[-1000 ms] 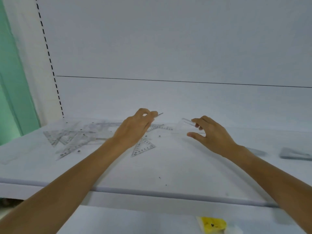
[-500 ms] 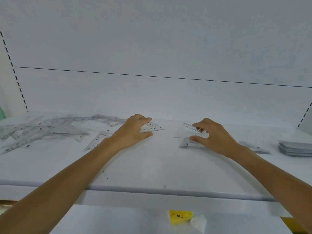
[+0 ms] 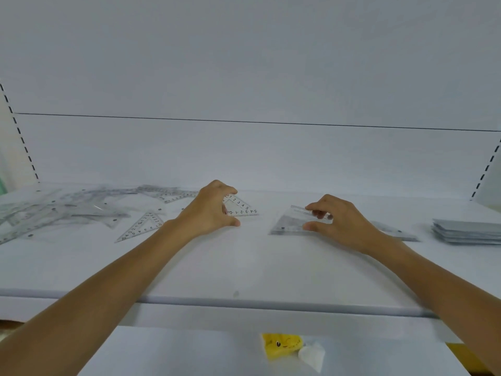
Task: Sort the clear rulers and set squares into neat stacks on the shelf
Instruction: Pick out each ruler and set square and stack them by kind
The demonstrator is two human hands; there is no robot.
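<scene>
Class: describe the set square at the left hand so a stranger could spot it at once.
On the white shelf, look right of the loose pile. Left of the right hand lies a small set square, one corner under the left hand. Unlike the lone neighbour left of that wrist, it is gripped.

— What kind of place is this?
— A shop, I think. The white shelf (image 3: pixel 244 267) has a slotted post (image 3: pixel 24 145) at its side, and lots of clear rulers (image 3: pixel 67 210) lie on it.
</scene>
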